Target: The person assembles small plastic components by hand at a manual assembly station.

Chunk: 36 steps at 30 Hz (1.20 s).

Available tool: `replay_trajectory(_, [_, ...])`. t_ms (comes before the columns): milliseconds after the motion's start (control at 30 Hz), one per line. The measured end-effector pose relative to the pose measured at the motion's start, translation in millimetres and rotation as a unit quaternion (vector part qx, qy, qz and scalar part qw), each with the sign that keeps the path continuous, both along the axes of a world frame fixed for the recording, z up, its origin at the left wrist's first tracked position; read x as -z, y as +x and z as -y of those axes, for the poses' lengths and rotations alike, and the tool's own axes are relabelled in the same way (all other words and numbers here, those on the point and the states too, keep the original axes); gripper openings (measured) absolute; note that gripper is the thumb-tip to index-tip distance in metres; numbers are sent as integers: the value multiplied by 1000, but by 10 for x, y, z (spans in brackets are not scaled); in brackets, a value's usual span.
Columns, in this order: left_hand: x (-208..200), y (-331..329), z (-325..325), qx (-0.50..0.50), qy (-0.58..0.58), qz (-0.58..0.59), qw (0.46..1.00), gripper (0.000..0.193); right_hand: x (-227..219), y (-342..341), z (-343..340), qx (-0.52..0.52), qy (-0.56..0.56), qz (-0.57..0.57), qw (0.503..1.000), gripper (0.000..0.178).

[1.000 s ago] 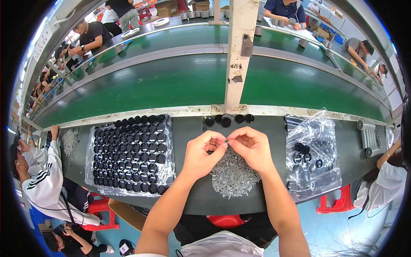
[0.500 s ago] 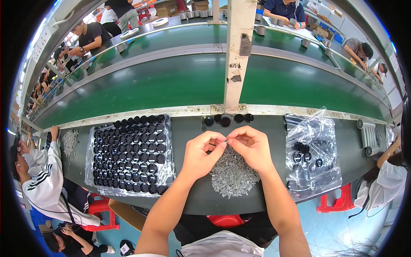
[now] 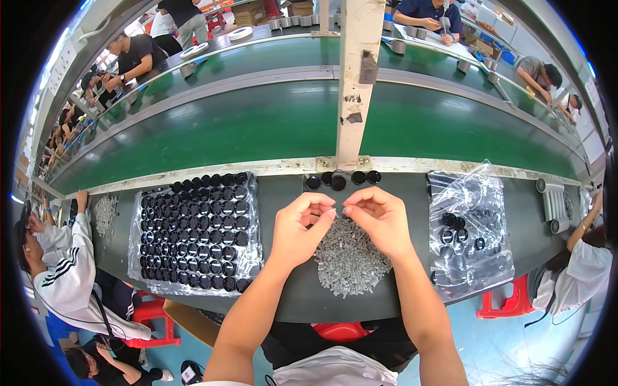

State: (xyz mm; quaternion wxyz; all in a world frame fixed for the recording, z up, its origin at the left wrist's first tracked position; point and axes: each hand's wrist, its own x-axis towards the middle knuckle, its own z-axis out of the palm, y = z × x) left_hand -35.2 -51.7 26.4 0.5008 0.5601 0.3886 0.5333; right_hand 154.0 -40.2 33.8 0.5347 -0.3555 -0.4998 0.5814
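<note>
Both hands meet over a pile of tiny grey parts [image 3: 347,257] on the dark table [image 3: 412,193]. Left hand [image 3: 297,230] has its fingertips pinched together, and right hand [image 3: 380,222] pinches too, almost touching it (what they pinch is too small to see). Rows of black round caps [image 3: 193,231] lie to the left on clear plastic. Another clear bag [image 3: 470,231] with a few black rings lies to the right.

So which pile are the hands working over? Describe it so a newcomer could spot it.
Start at the pale upright post rising from the green conveyor belt. Straight below it on the dark workbench, under the left hand and right hand, lies a heap of small grey parts. It alone is loose and grey; its neighbours are black rings on plastic sheets.
</note>
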Motion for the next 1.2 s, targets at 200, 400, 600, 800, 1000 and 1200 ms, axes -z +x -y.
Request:
replay_trajectory(200, [-3,-24,-8,3,37,-53,998,19,24,-12,4,1,6,-4,1000,16])
replay_trajectory(400, [26,-15,-2,17,-43,22,999,15,55,-27,-3,1,0,17,1000,16])
replay_trajectory(600, [27,-5,6,33,-52,24,998,13,48,-37,4,-4,-7,13,1000,16])
replay_trajectory(800, [22,5,8,26,-55,19,998,13,56,-42,6,-10,-4,-1,1000,16])
replay_trajectory(1000, [17,4,7,24,-53,21,998,14,60,-46,10,-17,-7,-13,1000,16])
replay_trajectory(1200, [13,-1,9,28,-54,22,998,15,49,-54,19,-19,-8,-13,1000,16])
